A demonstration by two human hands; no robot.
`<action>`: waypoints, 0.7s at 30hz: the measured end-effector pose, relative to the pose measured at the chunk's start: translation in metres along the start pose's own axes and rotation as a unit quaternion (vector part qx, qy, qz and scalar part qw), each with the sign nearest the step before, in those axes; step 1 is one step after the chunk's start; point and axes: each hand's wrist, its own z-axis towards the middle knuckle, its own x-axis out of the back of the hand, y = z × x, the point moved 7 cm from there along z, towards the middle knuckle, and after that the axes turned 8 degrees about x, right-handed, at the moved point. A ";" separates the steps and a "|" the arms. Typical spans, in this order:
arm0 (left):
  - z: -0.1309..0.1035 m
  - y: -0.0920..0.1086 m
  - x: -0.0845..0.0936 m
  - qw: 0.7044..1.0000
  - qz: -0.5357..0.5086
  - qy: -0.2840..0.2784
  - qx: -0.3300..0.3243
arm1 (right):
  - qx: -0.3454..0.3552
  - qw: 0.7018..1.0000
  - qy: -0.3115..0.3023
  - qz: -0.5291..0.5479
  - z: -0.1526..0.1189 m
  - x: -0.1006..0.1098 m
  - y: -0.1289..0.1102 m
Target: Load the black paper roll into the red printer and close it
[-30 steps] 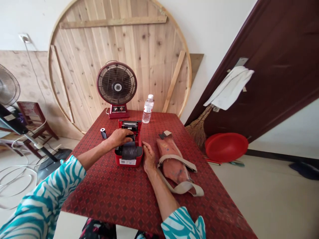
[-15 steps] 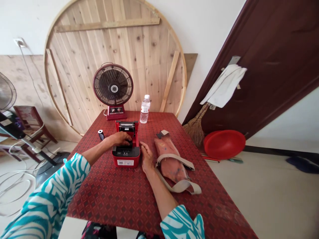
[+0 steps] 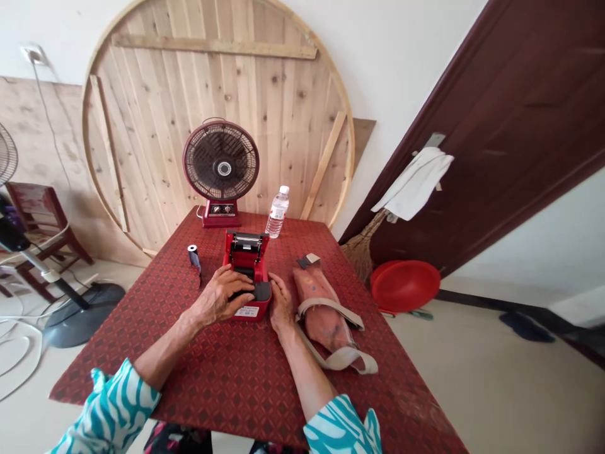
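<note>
A small red and black label printer [image 3: 247, 311] stands on the table, its lid [image 3: 246, 255] raised towards the back. Across the printer's front left part lies my left hand [image 3: 225, 292], fingers stretched over the black front panel and the edge of the bay. My right hand [image 3: 282, 304] rests against the printer's right side with its fingers extended. I see nothing held in either hand. Left of the printer, a small dark paper roll [image 3: 193, 251] stands upright with a loose strip trailing from it. What lies deep in the bay is partly hidden.
A worn reddish pouch [image 3: 321, 296] with a pale strap lies right of my right hand. Behind the printer are a water bottle [image 3: 278, 213] and a table fan [image 3: 222, 165]. A patterned red cloth [image 3: 222, 378] covers the table. A red basin [image 3: 405, 285] sits on the floor at right.
My left hand has come up out of the printer's bay and back onto its front left part. My right hand stays at the printer's side. The view has shifted slightly.
</note>
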 end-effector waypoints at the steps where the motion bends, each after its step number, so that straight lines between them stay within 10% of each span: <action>1: -0.002 0.001 -0.001 1.000 0.003 -0.002 -0.011 | 0.001 1.000 -0.003 -0.003 0.000 0.000 0.000; 14: -0.036 0.024 0.003 0.975 0.128 0.131 -0.122 | -0.004 1.000 -0.003 -0.012 -0.003 0.002 -0.001; 21: -0.036 0.026 0.003 0.973 0.135 0.144 -0.122 | 0.025 0.999 0.024 -0.040 0.067 -0.024 -0.041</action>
